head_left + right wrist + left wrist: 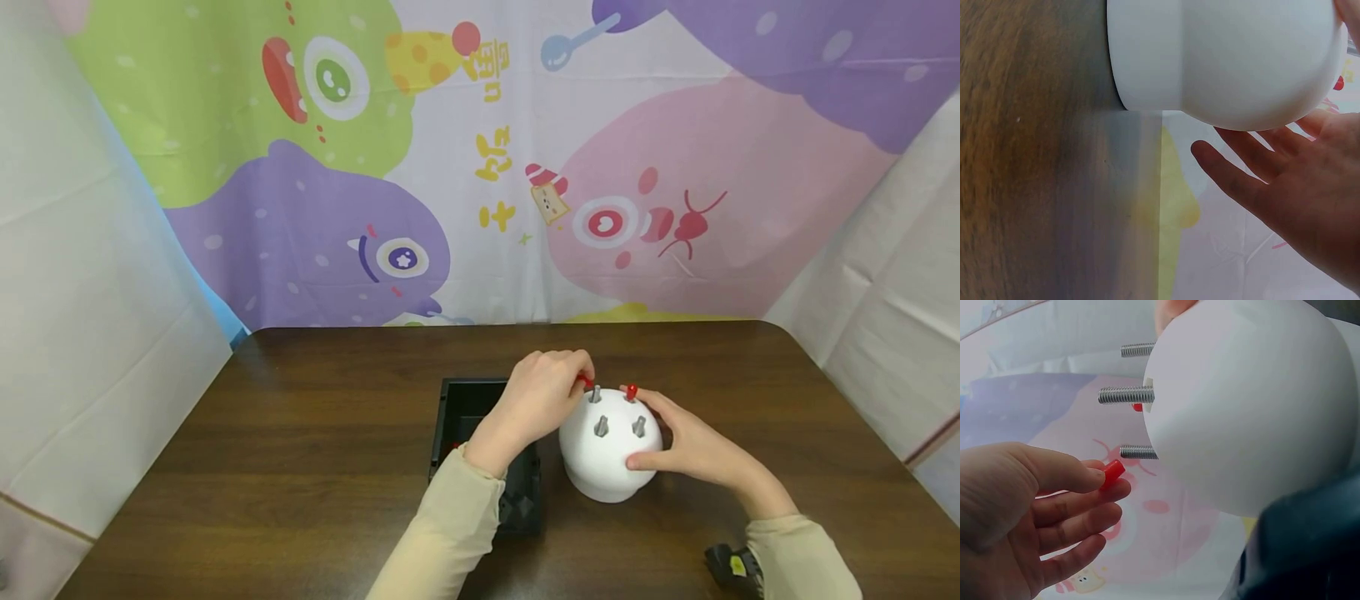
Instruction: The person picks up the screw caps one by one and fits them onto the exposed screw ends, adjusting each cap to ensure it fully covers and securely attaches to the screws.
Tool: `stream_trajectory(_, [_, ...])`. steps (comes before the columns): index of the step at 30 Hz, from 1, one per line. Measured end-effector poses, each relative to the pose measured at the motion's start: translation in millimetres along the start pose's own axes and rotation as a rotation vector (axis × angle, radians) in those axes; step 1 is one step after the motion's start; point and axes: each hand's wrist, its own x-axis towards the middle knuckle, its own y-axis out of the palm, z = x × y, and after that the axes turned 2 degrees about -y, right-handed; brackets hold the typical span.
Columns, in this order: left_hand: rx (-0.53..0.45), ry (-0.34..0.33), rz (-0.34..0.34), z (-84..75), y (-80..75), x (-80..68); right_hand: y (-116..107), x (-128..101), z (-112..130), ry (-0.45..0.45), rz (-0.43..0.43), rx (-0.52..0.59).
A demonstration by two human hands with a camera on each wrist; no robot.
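Note:
A white rounded body (603,471) stands on the table, with several threaded metal studs (602,427) rising from its top. One far stud carries a red cap (632,392). Between thumb and fingertips, my left hand (536,396) pinches another red cap (1113,470); in the left wrist view it is close to a bare stud (1138,452) but apart from it. My right hand (697,446) holds the white body from its right side, thumb at the front and fingers round the far side. Some of those fingers are hidden in the head view.
Left of the white body lies a black tray (437,442), partly under my left forearm, with a bit of red inside. A small black device (731,571) with a yellow label is by my right sleeve. Behind the brown table (300,467) hangs a printed cloth (517,275).

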Motion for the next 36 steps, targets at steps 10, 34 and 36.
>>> stream_trajectory(10, [0.005,0.010,-0.002,-2.4,3.2,1.2,0.8,0.7,-2.0,0.004,0.005,0.018])
stream_trajectory(34, [0.009,0.029,-0.043,-7.0,8.7,4.7,0.7,0.3,-0.4,0.013,0.020,0.028])
stream_trajectory(36, [0.006,0.029,-0.044,-7.2,9.1,5.1,0.4,0.3,0.0,0.010,0.020,0.033])
